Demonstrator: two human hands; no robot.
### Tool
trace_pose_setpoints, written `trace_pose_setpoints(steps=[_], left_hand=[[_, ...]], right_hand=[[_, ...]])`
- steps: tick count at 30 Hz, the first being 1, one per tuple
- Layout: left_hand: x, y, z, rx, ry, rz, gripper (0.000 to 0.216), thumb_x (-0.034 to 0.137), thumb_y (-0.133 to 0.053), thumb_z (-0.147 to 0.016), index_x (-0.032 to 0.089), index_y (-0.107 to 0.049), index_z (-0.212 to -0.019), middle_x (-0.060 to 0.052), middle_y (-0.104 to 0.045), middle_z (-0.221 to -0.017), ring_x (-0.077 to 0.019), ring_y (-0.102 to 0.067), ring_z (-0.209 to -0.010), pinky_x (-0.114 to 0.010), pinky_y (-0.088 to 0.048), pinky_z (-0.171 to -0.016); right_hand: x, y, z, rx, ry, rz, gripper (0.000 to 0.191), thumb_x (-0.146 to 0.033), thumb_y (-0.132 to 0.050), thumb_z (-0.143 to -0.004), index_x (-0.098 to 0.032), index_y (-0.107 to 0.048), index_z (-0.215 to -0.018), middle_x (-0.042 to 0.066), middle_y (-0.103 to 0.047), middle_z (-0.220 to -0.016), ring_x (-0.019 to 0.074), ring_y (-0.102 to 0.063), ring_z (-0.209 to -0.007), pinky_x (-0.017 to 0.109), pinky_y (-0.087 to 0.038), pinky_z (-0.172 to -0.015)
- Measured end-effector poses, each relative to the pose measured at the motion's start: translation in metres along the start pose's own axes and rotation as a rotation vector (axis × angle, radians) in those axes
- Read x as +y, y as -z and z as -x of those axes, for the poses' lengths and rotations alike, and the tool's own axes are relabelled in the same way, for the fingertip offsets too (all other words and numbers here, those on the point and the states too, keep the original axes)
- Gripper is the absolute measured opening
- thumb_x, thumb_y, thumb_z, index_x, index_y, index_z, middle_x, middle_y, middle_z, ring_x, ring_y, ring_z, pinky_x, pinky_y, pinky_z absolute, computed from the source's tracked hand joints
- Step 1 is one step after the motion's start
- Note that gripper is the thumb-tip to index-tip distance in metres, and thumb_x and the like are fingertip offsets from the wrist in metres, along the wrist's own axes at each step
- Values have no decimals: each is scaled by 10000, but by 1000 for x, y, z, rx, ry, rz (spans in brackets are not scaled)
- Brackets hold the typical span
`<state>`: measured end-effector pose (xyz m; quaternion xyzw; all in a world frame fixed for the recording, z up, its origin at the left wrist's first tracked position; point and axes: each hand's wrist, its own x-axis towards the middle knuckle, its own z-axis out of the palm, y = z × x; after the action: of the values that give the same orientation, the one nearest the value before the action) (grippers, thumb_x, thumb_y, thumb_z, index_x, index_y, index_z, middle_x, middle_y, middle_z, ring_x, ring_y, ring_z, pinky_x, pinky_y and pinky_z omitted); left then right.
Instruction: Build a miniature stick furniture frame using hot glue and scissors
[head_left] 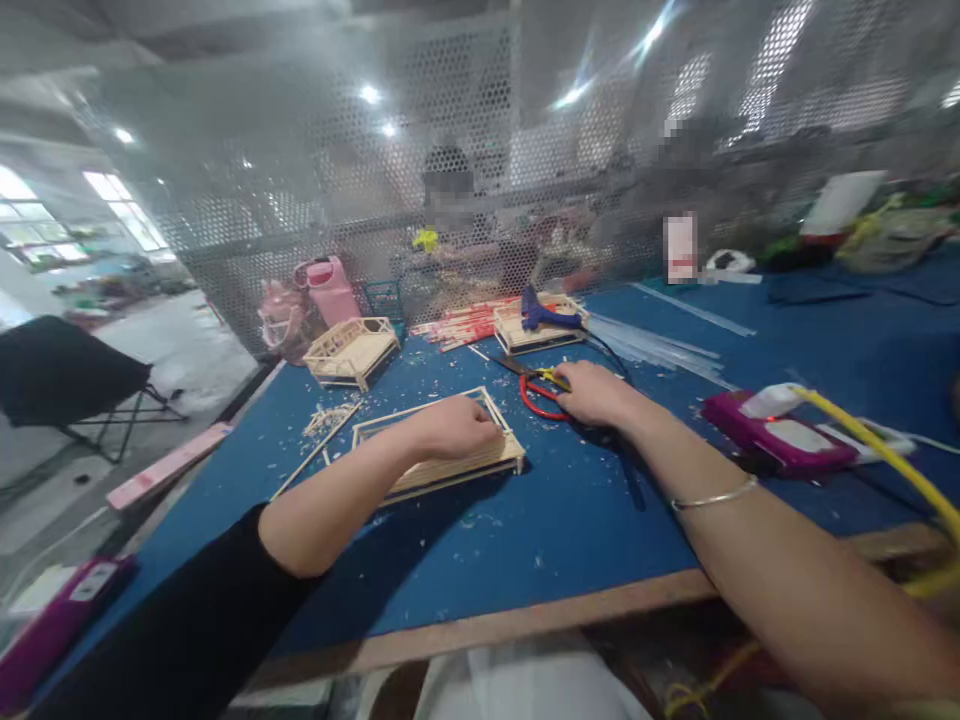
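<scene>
**Item: stick frame** (442,472). It lies on the blue table (570,520), centre-left. Built of thin glued sticks. I judge it light, stiff and brittle at the joints, so hold it by the long rails, not the corners. My left hand (457,428) is curled over its far rail, pressing down.

**Item: scissors** (534,392). Red loops, just right of the frame. My right hand (596,392) covers the handles. Whether it grips them, I cannot tell.

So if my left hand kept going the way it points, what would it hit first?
Probably the red-handled scissors under your right hand, just past the stick frame.
</scene>
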<state>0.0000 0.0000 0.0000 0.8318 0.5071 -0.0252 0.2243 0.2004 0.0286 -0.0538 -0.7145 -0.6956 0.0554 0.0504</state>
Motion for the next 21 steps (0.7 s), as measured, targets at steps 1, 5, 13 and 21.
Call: trace_pose_setpoints(steps=[1, 5, 13, 21], left_hand=[[1, 0, 0, -2, 1, 2, 263, 290, -478, -716, 198, -398, -482, 36, -345, -523, -126, -348, -538, -271, -236, -527], [5, -1, -1, -4, 4, 24, 263, 288, -475, -707, 202, -387, -474, 45, -316, -493, -121, -329, -516, -269, -227, -515], [3, -3, -3, 13, 11, 109, 220, 296, -481, -689, 205, -458, -490, 55, -344, -488, -118, -330, -503, -256, -247, -506], [1, 2, -1, 100, 7, 190, 280, 331, -533, -707, 204, -508, -460, 52, -410, -452, -124, -393, -492, -251, -279, -514]], right_hand=[[1, 0, 0, 5, 2, -6, 323, -335, -552, -898, -173, -553, -1177, 89, -572, -1192, 206, -590, -1001, 414, -510, -835], [5, 1, 0, 36, 14, -38, 324, -334, -551, -898, -176, -551, -1181, 88, -569, -1199, 208, -587, -1009, 418, -508, -840], [3, -3, -8, 92, 32, -116, 337, -337, -555, -895, -173, -544, -1190, 86, -569, -1198, 212, -587, -1011, 426, -508, -839], [-7, -4, -10, 91, -37, -292, 326, -335, -556, -895, -170, -552, -1177, 85, -573, -1190, 210, -589, -1005, 424, -508, -838]])
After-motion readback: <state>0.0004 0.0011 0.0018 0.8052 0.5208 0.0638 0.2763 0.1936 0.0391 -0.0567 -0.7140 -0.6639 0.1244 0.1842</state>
